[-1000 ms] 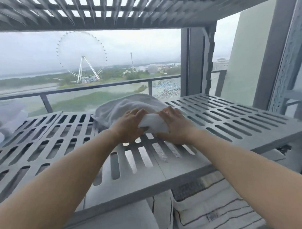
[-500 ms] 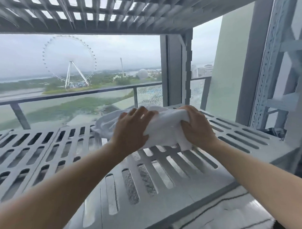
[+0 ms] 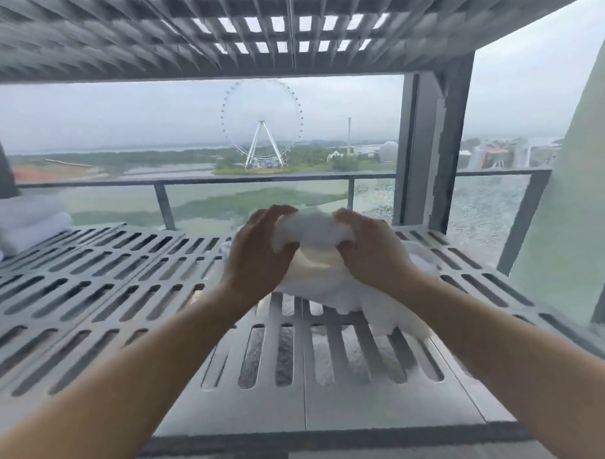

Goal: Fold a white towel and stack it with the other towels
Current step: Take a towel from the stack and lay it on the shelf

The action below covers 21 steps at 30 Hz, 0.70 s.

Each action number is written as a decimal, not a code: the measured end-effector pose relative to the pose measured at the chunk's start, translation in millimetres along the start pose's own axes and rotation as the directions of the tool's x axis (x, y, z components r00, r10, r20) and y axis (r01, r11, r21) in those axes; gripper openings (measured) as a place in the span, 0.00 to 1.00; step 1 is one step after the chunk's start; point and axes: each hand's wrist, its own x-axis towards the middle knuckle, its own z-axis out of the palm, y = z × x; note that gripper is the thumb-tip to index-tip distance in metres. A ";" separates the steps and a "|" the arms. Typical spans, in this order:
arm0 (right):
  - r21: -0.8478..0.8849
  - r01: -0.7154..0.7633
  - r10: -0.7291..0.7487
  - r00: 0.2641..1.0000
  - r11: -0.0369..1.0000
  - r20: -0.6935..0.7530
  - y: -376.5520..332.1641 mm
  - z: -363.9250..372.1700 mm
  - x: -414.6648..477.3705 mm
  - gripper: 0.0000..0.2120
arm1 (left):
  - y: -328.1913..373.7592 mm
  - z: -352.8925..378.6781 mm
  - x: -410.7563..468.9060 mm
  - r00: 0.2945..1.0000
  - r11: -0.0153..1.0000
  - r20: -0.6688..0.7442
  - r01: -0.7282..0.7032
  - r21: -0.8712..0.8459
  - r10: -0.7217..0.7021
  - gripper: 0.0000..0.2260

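A crumpled white towel (image 3: 318,270) is lifted off the grey slotted shelf (image 3: 101,288) in the middle of the view. My left hand (image 3: 257,255) grips its upper edge on the left, and my right hand (image 3: 370,247) grips the same edge on the right, the two hands close together. The rest of the towel hangs down and trails onto the shelf toward the right. A stack of folded white towels (image 3: 23,225) lies at the far left edge of the same shelf, well apart from my hands.
Another slotted shelf (image 3: 253,28) sits overhead, close above. A grey upright post (image 3: 425,149) stands at the shelf's back right. Behind the shelf runs a glass railing (image 3: 197,195). Bare slotted shelf lies between the hands and the towel stack.
Both hands have raised the towel higher off the shelf and drawn closer together. The view has swung left, bringing the towel stack into sight.
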 end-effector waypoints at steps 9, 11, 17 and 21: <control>0.287 0.048 0.006 0.982 0.957 -0.187 22.5 -15.3 12.8 0.24 | 14.8 18.1 -24.5 0.828 0.853 0.206 0.517 0.079 -0.521 0.21; 0.069 0.059 -0.053 0.995 0.996 -0.089 31.2 -15.9 11.0 0.25 | 14.9 12.6 -20.0 0.874 0.887 0.171 0.427 0.174 -0.454 0.16; -0.078 0.129 -0.089 0.917 0.989 0.389 26.3 -14.3 4.6 0.22 | 4.5 -25.4 -1.4 0.983 0.907 0.161 0.009 0.422 -0.085 0.16; -0.148 0.043 0.032 0.884 0.988 0.467 22.8 8.0 -3.1 0.46 | -5.2 -33.1 -4.4 0.967 0.916 0.249 -0.058 0.398 -0.047 0.19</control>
